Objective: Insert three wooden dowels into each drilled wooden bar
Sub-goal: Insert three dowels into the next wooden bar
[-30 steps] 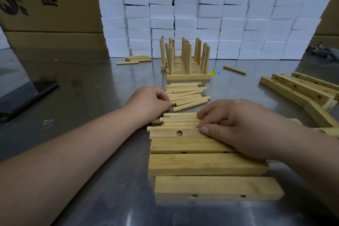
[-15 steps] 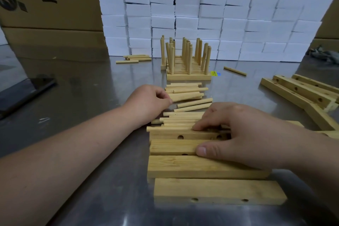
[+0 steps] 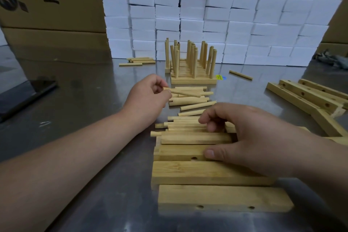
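Several drilled wooden bars (image 3: 207, 173) lie side by side on the steel table before me. Behind them is a loose pile of wooden dowels (image 3: 190, 100). My left hand (image 3: 148, 98) pinches one dowel (image 3: 186, 92) by its left end and holds it slightly above the pile. My right hand (image 3: 250, 135) grips a bar (image 3: 194, 138) at the back of the row, fingers curled over its far edge and thumb on the bar in front; that bar is tipped up. Finished bars with upright dowels (image 3: 192, 66) stand further back.
More drilled bars (image 3: 308, 98) lie at the right. Stray dowels (image 3: 139, 61) rest at back left and one (image 3: 240, 75) at back right. A black phone (image 3: 24, 96) lies at left. A cardboard box (image 3: 52, 5) and stacked white foam blocks (image 3: 226, 15) close off the back.
My left hand rose from beside the near dowels to the pile and picked up one dowel. My right hand shifted back and tipped the rear bar up on edge.
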Demonstrator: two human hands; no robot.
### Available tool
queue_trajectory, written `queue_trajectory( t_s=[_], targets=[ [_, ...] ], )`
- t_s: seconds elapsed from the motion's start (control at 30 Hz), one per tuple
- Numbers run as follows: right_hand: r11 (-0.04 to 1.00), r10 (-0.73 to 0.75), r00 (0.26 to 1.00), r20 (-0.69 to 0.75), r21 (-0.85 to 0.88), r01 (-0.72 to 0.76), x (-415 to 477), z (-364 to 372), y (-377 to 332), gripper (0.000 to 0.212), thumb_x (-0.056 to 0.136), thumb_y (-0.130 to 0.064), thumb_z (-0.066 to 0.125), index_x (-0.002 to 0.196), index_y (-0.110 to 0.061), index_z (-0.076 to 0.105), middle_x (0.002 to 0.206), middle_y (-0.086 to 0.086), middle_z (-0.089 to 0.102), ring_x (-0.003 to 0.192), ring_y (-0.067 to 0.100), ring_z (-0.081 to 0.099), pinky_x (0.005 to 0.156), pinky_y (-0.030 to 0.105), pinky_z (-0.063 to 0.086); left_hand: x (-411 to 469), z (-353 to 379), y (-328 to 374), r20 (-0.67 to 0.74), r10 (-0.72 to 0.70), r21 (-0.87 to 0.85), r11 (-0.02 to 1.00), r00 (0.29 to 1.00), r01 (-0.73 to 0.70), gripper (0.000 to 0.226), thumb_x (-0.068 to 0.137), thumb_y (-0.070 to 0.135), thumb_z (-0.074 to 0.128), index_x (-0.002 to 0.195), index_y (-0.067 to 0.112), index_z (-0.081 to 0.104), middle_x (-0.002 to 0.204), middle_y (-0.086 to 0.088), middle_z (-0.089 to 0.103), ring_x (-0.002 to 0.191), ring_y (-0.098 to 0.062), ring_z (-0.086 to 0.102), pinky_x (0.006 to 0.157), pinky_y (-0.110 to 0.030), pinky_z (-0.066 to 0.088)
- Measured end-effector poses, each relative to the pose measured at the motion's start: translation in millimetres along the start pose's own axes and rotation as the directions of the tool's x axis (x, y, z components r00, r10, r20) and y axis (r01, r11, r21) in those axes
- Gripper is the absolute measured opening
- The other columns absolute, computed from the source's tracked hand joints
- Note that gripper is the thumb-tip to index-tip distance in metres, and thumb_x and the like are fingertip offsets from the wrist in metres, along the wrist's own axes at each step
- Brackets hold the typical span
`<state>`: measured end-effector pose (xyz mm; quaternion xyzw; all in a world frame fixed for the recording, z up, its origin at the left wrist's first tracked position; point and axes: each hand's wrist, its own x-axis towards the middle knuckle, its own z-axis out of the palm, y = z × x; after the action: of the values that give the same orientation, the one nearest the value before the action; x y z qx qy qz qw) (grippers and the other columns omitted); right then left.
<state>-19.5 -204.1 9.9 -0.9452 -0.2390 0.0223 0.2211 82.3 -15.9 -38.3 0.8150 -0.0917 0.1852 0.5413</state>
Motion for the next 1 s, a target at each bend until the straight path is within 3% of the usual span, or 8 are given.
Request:
queue_trajectory(
  t_s=[0.1,0.27,0.4,0.47,0.63,0.77,0.87,1.0],
  targets=[
    [0.998,-0.045,0.999,0.011,-0.034,0.045,0,-1,-1,0.019,0.066,-0.055,0.058,0.080,-0.056,0.046,0.093,-0.031,0.047,0.095,-0.018,0.040,0.074,0.005,0.039,-1,0,0,-0.030,0.025,-0.007,1.000,0.999,-0.026,0.017,0.084,0.016,0.058,0.074,0.028,0.052,0.078,-0.009,0.067,0.058,-0.009,0.055,0.067,-0.033,0.049],
    [0.996,-0.065,0.997,0.048,-0.053,0.068,0,1,0,0.024,0.061,-0.060,0.051,0.081,-0.047,0.051,0.098,-0.028,0.046,0.093,-0.010,0.044,0.082,0.014,0.040,0,0,-1,-0.038,0.020,0.001,1.000,0.999,-0.020,0.017,0.084,0.015,0.058,0.074,0.028,0.052,0.079,-0.009,0.067,0.058,-0.008,0.055,0.064,-0.030,0.049],
    [0.998,-0.058,0.998,0.000,-0.006,0.058,1,2,2,0.025,0.063,-0.063,0.041,0.082,-0.050,0.051,0.096,-0.036,0.049,0.092,-0.017,0.043,0.072,0.009,0.040,0,0,-2,-0.041,0.019,0.005,1.000,0.999,-0.019,0.018,0.084,0.016,0.058,0.074,0.028,0.052,0.079,-0.009,0.067,0.056,-0.006,0.054,0.063,-0.029,0.048],
    [0.999,-0.035,0.999,-0.020,0.030,0.035,1,1,5,0.025,0.067,-0.059,0.037,0.083,-0.049,0.055,0.091,-0.032,0.055,0.090,-0.016,0.044,0.069,0.010,0.040,0,0,-1,-0.041,0.019,0.008,1.000,0.999,-0.018,0.017,0.084,0.016,0.058,0.074,0.028,0.052,0.079,-0.008,0.067,0.056,-0.006,0.054,0.063,-0.029,0.049],
    [0.997,0.027,0.998,0.056,-0.074,-0.023,3,-6,11,0.009,0.082,-0.052,0.049,0.084,-0.051,0.057,0.086,-0.029,0.056,0.084,-0.012,0.050,0.065,0.008,0.040,-1,0,1,-0.035,0.027,0.014,1.000,0.999,-0.026,0.020,0.084,0.014,0.059,0.072,0.029,0.052,0.081,-0.010,0.067,0.060,-0.011,0.054,0.064,-0.031,0.050],
    [0.998,0.009,0.999,0.040,-0.055,-0.006,4,-8,13,0.009,0.071,-0.056,0.051,0.072,-0.052,0.058,0.085,-0.035,0.055,0.088,-0.022,0.043,0.062,0.005,0.039,-2,-1,1,-0.026,0.024,0.022,0.999,0.999,-0.024,0.020,0.084,0.015,0.059,0.073,0.029,0.052,0.082,-0.009,0.067,0.062,-0.013,0.054,0.065,-0.032,0.050],
    [0.999,-0.016,1.000,-0.007,-0.047,0.016,4,-7,14,0.011,0.069,-0.053,0.055,0.074,-0.044,0.058,0.092,-0.046,0.042,0.085,-0.022,0.041,0.067,-0.001,0.036,-2,0,2,-0.042,0.029,0.024,0.999,0.999,-0.028,0.020,0.084,0.014,0.058,0.072,0.029,0.052,0.081,-0.009,0.067,0.062,-0.014,0.054,0.065,-0.033,0.050],
    [0.999,-0.035,0.998,-0.044,-0.041,0.034,3,-3,14,0.006,0.075,-0.043,0.061,0.075,-0.043,0.055,0.095,-0.040,0.044,0.088,-0.016,0.043,0.071,0.000,0.035,-2,-1,3,-0.057,0.031,0.030,0.999,0.998,-0.029,0.018,0.083,0.014,0.058,0.073,0.027,0.052,0.079,-0.008,0.067,0.062,-0.013,0.054,0.063,-0.032,0.049]
  ],
)
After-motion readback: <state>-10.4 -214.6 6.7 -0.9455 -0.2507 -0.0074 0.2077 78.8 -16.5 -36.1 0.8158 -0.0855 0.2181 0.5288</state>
